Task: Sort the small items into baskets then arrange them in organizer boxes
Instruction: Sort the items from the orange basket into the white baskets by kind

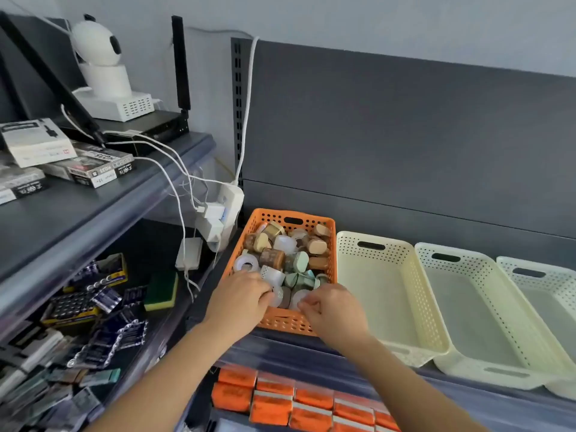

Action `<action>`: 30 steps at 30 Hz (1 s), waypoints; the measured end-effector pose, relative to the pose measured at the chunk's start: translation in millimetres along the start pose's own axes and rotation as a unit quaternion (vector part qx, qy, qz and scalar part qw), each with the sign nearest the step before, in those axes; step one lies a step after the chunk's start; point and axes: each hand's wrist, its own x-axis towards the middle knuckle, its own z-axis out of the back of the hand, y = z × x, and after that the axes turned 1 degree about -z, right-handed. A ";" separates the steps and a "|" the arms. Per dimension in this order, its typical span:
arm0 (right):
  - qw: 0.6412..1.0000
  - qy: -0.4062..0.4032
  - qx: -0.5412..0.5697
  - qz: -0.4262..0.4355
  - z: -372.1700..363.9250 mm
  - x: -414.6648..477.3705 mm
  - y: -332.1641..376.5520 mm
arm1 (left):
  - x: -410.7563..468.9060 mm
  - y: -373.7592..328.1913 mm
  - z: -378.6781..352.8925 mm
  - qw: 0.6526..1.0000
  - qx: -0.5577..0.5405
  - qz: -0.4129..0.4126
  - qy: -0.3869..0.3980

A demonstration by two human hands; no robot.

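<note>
An orange perforated basket [293, 219] stands on the dark shelf, filled with several small tape rolls [282, 255] in brown, white, beige and mint. Both hands reach into its near end. My left hand [241, 296] has its fingers curled down onto white rolls at the front left. My right hand [330, 307] has its fingers curled onto a white roll [298, 297] at the front right. Whether either hand has lifted a roll is hidden by the fingers. Three cream baskets [389, 275] [473, 307] [548, 291] stand in a row to the right, with nothing inside.
A power strip with white plugs and cables [218, 213] hangs just left of the orange basket. The left shelves hold a white camera [99, 57], boxes, battery packs [93, 300] and a green sponge [161, 289]. Orange packets [280, 400] fill the shelf below.
</note>
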 end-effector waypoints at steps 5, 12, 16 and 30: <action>0.997 0.021 -0.015 -0.078 -4.7 19.0 10.6 | 10.3 0.7 -2.9 0.999 -0.005 0.035 0.006; 0.992 0.052 0.016 -0.112 4.4 20.8 8.8 | 11.4 0.1 -3.3 0.998 -0.009 0.056 -0.020; 0.992 0.008 0.089 -0.084 24.1 17.4 -8.3 | 23.3 -11.1 5.2 0.997 -0.052 0.002 -0.058; 0.988 -0.022 -0.151 -0.026 61.6 53.1 -165.3 | 148.7 -121.5 -72.1 0.987 0.081 -0.139 -0.012</action>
